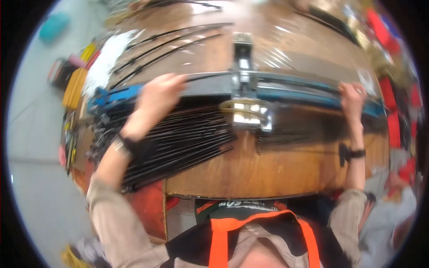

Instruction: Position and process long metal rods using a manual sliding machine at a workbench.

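Observation:
My left hand (163, 91) is closed around a thin black rod (208, 76) above the left part of a long blue-and-grey bench fixture (295, 94). The rod runs toward the black-and-silver clamp-like unit (243, 67) in the middle of the fixture. At the fixture's right part, my right hand (353, 96) is closed with bent fingers on what looks like a black rod along the rail; blur hides its exact end. Below my left hand lies a thick bundle of black rods (183, 138). A yellowish ring-shaped part (243, 107) sits at the unit's near side.
Several more black rods (170, 51) lie on the far left of the brown table (286, 172), beside a white plastic bag (106, 62). A blurred dark batch of rods (299, 127) lies right of the unit. Yellow containers (75, 88) stand left; red bins (392, 120) stand right.

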A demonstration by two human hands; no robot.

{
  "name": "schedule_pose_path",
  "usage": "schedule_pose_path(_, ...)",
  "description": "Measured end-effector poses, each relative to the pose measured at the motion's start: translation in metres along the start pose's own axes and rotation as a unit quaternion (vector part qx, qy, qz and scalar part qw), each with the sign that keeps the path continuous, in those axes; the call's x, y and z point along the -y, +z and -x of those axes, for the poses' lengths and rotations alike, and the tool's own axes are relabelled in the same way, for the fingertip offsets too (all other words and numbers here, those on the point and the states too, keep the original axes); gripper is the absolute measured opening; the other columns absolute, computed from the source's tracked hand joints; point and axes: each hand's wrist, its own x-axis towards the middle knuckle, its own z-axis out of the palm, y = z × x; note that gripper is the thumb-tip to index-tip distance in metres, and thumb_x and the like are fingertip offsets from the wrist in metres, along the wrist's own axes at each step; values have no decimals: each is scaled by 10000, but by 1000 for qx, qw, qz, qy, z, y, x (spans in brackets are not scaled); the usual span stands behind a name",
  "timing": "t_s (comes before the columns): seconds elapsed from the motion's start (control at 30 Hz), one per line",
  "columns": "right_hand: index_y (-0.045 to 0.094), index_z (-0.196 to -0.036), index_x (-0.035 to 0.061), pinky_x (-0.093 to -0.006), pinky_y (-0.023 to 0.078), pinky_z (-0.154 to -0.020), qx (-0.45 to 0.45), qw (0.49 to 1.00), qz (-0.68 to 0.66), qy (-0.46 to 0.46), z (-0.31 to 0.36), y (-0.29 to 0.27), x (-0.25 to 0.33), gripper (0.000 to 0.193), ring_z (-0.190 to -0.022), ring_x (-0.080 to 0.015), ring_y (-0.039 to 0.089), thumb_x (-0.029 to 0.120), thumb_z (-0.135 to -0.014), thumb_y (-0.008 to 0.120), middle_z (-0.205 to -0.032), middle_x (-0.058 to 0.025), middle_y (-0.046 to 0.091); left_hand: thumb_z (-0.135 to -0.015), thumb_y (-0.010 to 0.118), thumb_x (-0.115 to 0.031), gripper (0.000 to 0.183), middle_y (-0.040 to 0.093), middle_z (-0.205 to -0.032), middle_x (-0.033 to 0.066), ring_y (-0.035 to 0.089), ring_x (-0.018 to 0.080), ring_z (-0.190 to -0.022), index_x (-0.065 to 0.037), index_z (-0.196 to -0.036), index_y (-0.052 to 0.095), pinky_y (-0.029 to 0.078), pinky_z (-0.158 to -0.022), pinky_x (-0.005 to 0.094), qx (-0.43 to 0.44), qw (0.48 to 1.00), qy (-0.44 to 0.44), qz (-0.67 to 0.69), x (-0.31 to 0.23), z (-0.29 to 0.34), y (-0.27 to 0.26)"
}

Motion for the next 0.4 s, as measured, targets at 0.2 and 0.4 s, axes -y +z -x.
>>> schedule_pose_path(0.2,653,-914,50,-415,453,-789,-45,999,-1,-4,38,17,-41,66,-864,-296,590,70,-854,633,-831,-125,655,-902,620,-223,158,620,-799,133,629,345,-791,-82,-834,599,520,-674,433,-9,996,46,80,-29,-61,67)
schedule_pose_path(0.4,669,-934,67,-435,446,-811,-31,995,-46,79,36,28,-38,67,-879,-288,586,114,-896,641,-879,-143,646,-935,601,-306,244,643,-851,165,638,359,-837,-72,-865,600,512,-718,453,72,993,-21,87,-30,-67,69)
